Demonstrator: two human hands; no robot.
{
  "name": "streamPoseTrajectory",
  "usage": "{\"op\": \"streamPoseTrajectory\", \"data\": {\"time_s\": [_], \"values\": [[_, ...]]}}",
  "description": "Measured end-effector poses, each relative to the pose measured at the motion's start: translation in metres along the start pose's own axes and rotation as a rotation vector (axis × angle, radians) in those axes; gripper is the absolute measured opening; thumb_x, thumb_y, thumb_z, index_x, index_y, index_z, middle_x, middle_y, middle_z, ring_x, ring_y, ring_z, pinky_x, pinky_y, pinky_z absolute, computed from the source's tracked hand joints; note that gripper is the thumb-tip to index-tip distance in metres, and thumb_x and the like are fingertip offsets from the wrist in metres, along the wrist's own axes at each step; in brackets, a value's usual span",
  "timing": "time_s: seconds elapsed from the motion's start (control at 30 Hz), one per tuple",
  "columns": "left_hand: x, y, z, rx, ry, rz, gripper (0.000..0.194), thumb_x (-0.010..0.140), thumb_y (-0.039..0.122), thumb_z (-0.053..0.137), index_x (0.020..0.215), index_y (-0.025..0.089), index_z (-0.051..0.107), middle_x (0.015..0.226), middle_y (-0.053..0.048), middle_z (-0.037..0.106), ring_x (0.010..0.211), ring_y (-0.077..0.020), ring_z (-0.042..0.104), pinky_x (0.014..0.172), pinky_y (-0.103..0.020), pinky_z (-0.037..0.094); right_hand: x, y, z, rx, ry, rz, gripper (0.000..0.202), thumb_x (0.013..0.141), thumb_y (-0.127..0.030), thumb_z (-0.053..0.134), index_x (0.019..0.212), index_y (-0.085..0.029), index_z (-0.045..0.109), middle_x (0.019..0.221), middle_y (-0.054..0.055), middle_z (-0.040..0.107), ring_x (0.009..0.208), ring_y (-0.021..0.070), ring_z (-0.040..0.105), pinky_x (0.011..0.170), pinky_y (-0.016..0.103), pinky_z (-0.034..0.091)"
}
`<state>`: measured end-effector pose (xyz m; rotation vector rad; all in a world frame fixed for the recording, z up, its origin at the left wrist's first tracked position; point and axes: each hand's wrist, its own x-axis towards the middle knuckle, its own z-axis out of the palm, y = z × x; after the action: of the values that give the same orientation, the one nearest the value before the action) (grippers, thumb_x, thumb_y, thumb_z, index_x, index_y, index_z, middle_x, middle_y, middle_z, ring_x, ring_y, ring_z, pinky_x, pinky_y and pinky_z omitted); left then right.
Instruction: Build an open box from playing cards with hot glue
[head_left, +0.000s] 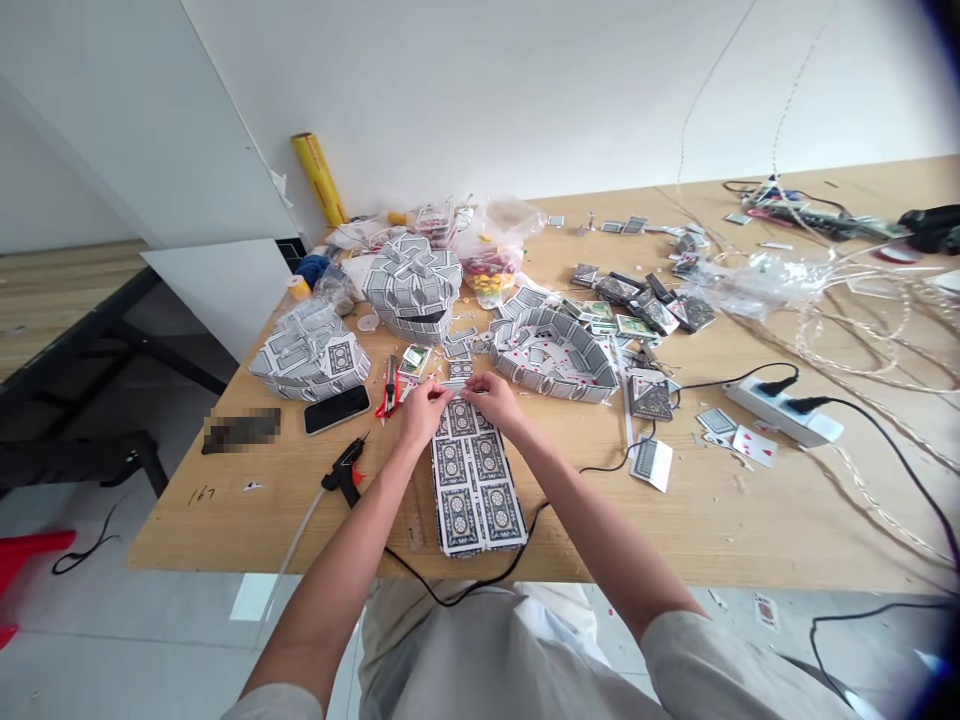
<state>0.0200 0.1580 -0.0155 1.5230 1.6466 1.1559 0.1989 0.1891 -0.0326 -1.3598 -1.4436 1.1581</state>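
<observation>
1. Two-handed pinch: left hand [424, 412] and right hand [495, 400] grip a thin pale strip [455, 385] at the far end of the card panel [484, 490].
2. Glue gun [346, 468]: left of the panel.
3. Card tray [555, 384]: beyond the panel, rightish.

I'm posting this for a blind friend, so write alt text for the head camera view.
A person's hands work at the far end of a long card-covered piece on a cluttered wooden table. A glue gun, phone and red cutter lie to the left; an open card box sits to the right.
</observation>
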Motion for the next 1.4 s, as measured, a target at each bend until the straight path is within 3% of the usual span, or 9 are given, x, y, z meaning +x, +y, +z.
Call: {"op": "streamPoseTrajectory", "data": {"time_s": [0.13,0.23,0.47,0.7,0.87,1.0,1.13,1.23,1.4], "values": [[-0.012,0.010,-0.008,-0.073,0.104,0.051,0.020,0.095,0.039,0.079,0.101,0.020,0.074,0.104,-0.011,0.083,0.095,-0.0249,0.079,0.090,-0.039,0.061,-0.006,-0.002,-0.004,0.019,0.004,-0.050,0.022,0.079,-0.034,0.084,0.093,-0.022,0.072,0.093,0.006,0.082,0.090,0.0240,0.077,0.090,0.040,0.060],[-0.038,0.017,-0.032,-0.114,0.214,0.080,0.030,0.103,0.048,0.067,0.118,0.022,0.070,0.122,-0.013,0.079,0.109,-0.0234,0.077,0.099,-0.037,0.060,-0.016,-0.002,-0.016,0.049,-0.001,-0.099,0.032,0.082,-0.049,0.084,0.096,-0.023,0.074,0.102,0.007,0.083,0.096,0.0244,0.077,0.092,0.040,0.061],[-0.131,0.010,-0.114,-0.031,0.398,-0.065,0.041,0.098,0.060,0.071,0.098,0.019,0.074,0.070,0.001,0.068,0.065,-0.0154,0.065,0.068,-0.026,0.055,-0.048,-0.009,-0.052,0.059,0.019,-0.165,0.040,0.088,-0.064,0.079,0.094,-0.024,0.078,0.102,0.008,0.083,0.101,0.0278,0.078,0.100,0.045,0.061],[-0.190,-0.017,-0.151,0.112,0.420,-0.290,0.049,0.100,0.064,0.060,0.102,0.018,0.078,0.047,0.007,0.051,0.045,-0.0154,0.051,0.052,-0.026,0.045,-0.088,-0.008,-0.065,-0.023,0.054,-0.160,0.044,0.095,-0.067,0.073,0.092,-0.023,0.079,0.096,0.008,0.083,0.095,0.0291,0.078,0.099,0.048,0.061],[-0.143,0.004,-0.167,0.347,0.342,-0.044,0.036,0.101,0.053,0.063,0.113,0.024,0.080,0.102,-0.008,0.084,0.086,-0.0246,0.078,0.088,-0.036,0.061,-0.100,0.004,-0.067,-0.037,0.109,-0.117,0.048,0.093,-0.070,0.071,0.093,-0.023,0.078,0.097,0.010,0.083,0.094,0.0298,0.078,0.097,0.049,0.063],[-0.058,0.016,-0.184,0.595,0.216,0.249,0.031,0.105,0.039,0.056,0.118,0.023,0.079,0.126,-0.013,0.080,0.119,-0.0301,0.074,0.112,-0.044,0.055,-0.103,0.014,-0.070,-0.053,0.179,-0.074,0.051,0.093,-0.073,0.069,0.094,-0.022,0.077,0.098,0.012,0.083,0.093,0.0309,0.078,0.095,0.050,0.063],[0.013,0.009,-0.192,0.801,0.047,0.279,0.039,0.100,0.034,0.059,0.132,0.017,0.074,0.149,-0.018,0.070,0.138,-0.0346,0.065,0.121,-0.049,0.048,-0.114,0.026,-0.079,-0.080,0.225,-0.033,0.055,0.090,-0.076,0.068,0.093,-0.022,0.077,0.095,0.012,0.083,0.087,0.0309,0.077,0.086,0.047,0.064],[0.037,0.001,-0.194,0.846,-0.020,0.267,0.037,0.099,0.034,0.059,0.127,0.017,0.077,0.142,-0.018,0.075,0.134,-0.0359,0.068,0.118,-0.050,0.050,-0.124,0.033,-0.085,-0.102,0.246,-0.009,0.055,0.090,-0.076,0.068,0.092,-0.022,0.077,0.091,0.012,0.083,0.083,0.0307,0.076,0.081,0.046,0.062],[0.041,-0.005,-0.198,0.871,-0.005,0.248,0.040,0.103,0.040,0.053,0.121,0.016,0.080,0.130,-0.018,0.081,0.119,-0.0366,0.074,0.110,-0.049,0.054,-0.130,0.039,-0.089,-0.120,0.248,0.012,0.051,0.092,-0.072,0.068,0.094,-0.022,0.077,0.093,0.012,0.083,0.084,0.0309,0.075,0.083,0.045,0.060]]}}
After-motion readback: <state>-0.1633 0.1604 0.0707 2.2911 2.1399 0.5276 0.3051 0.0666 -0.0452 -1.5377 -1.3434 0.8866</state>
